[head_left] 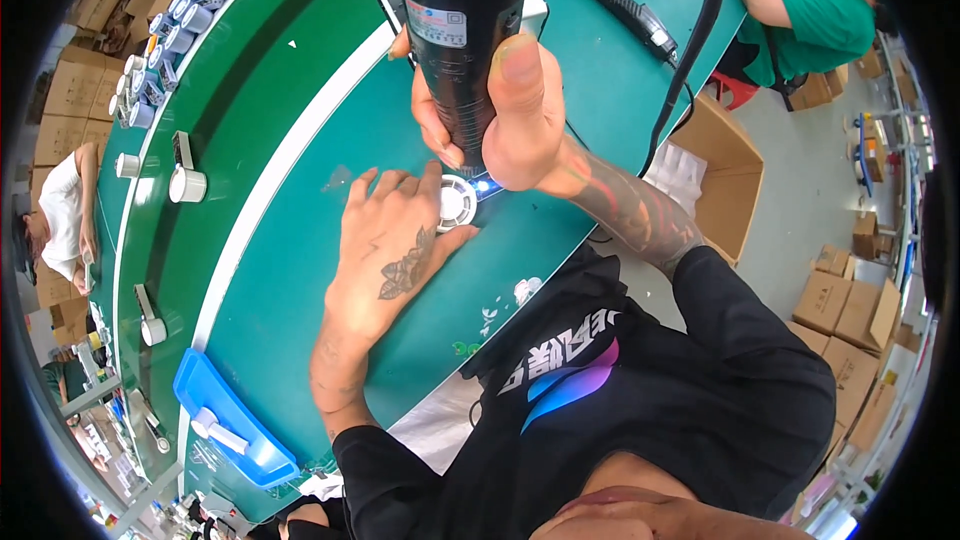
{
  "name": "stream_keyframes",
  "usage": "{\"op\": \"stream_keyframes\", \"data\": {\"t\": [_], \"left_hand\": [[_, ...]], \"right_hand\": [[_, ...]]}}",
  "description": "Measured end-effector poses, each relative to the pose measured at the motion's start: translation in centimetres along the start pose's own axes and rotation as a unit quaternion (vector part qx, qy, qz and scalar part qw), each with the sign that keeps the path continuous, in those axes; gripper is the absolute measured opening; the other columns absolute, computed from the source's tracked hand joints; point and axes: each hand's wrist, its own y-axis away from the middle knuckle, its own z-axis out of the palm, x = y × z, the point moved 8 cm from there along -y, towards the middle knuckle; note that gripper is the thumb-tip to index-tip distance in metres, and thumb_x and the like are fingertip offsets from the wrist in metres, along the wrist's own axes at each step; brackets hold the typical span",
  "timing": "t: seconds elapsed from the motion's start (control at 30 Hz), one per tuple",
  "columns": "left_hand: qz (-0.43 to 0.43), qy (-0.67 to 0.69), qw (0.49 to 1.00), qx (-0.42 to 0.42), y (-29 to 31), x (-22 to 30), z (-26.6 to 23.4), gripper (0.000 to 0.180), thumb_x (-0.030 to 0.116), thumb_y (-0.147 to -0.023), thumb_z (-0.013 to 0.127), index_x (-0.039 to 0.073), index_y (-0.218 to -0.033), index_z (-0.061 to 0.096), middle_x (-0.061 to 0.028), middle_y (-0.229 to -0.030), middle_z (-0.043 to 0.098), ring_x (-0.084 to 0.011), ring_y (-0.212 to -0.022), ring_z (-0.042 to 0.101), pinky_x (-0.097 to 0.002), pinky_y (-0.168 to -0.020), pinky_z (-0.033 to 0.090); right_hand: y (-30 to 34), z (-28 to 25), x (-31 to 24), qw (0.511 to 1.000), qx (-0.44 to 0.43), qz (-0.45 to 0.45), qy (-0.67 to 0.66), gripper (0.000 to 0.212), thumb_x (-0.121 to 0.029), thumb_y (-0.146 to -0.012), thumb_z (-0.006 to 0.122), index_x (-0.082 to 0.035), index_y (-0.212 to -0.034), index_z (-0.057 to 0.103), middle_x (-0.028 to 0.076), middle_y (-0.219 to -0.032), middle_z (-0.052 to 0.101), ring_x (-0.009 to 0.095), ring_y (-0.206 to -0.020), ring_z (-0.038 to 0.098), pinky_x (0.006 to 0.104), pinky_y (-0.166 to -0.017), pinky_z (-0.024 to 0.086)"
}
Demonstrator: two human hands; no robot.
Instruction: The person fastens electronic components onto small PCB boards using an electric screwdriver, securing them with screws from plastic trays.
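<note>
My right hand (527, 125) is wrapped round a thick black electric screwdriver (462, 65), held upright with its lower end over the table. Beneath it lies a white round slotted housing (457, 204), gripped at its left side between the fingers and thumb of my left hand (395, 245). A bluish-white light shines at the housing's right edge. The screwdriver's tip is hidden, so I cannot tell whether it touches the housing.
Another electric screwdriver (620, 12) lies at the far right of the green table (300, 240). White handled devices (187, 185) are spaced along the green strip at left. A blue tray (225, 410) holds one more. A cardboard box (728, 175) stands right. Other people sit on both sides.
</note>
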Motion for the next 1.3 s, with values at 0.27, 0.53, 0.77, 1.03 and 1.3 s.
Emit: {"op": "stream_keyframes", "data": {"t": [0.27, 0.53, 0.77, 1.03, 1.3], "left_hand": [[0.002, 0.006, 1.0, 0.003, -0.1, -0.1, -0.1, 0.055, 0.033, -0.085, 0.078, -0.006, -0.12, 0.062, -0.0185, -0.099, 0.071, -0.0323, -0.108, 0.065, -0.0472, -0.103, 0.043], [0.024, 0.022, 0.999, 0.015, -0.2, 0.2, -0.4, 0.05, 0.031, -0.084, 0.078, -0.004, -0.117, 0.063, -0.0177, -0.094, 0.071, -0.0336, -0.103, 0.065, -0.0468, -0.097, 0.044], [0.005, 0.024, 1.0, -0.017, -0.7, 0.7, -0.5, 0.05, 0.03, -0.083, 0.079, -0.006, -0.116, 0.065, -0.0189, -0.095, 0.071, -0.0339, -0.104, 0.065, -0.0458, -0.097, 0.044], [-0.007, 0.02, 1.0, 0.02, -0.3, -0.2, 0.0, 0.066, 0.039, -0.078, 0.084, -0.002, -0.127, 0.065, -0.0195, -0.101, 0.069, -0.0373, -0.1, 0.065, -0.045, -0.094, 0.048], [0.004, 0.019, 0.999, 0.046, 0.0, 0.1, -0.2, 0.065, 0.039, -0.079, 0.084, -0.001, -0.126, 0.065, -0.0192, -0.099, 0.069, -0.0371, -0.099, 0.065, -0.0446, -0.093, 0.048]], "right_hand": [[0.3, -0.3, 0.5, 1.0, -0.006, -0.01, -0.023, 0.072, -0.067, -0.1, 0.047, -0.001, -0.129, 0.05, 0.003, -0.073, 0.057, 0.006, -0.053, 0.051, 0.0222, -0.046, 0.04], [1.1, 0.0, 0.3, 1.0, -0.015, -0.019, -0.014, 0.079, -0.07, -0.097, 0.048, 0.002, -0.13, 0.049, 0.003, -0.076, 0.056, 0.005, -0.055, 0.051, 0.0217, -0.046, 0.039], [2.1, -0.9, 0.1, 0.999, -0.012, 0.008, -0.043, 0.079, -0.07, -0.097, 0.05, 0.002, -0.127, 0.049, 0.006, -0.069, 0.059, 0.007, -0.052, 0.051, 0.0242, -0.046, 0.042], [-1.7, -4.9, -5.7, 0.984, 0.167, -0.022, 0.055, 0.087, -0.076, -0.093, 0.05, 0.004, -0.127, 0.052, 0.007, -0.072, 0.06, 0.011, -0.05, 0.054, 0.0231, -0.043, 0.041], [-1.8, -5.3, -3.6, 0.987, 0.117, -0.012, 0.105, 0.092, -0.08, -0.091, 0.045, 0.006, -0.125, 0.052, 0.01, -0.073, 0.062, 0.01, -0.052, 0.056, 0.0234, -0.044, 0.044]]}}
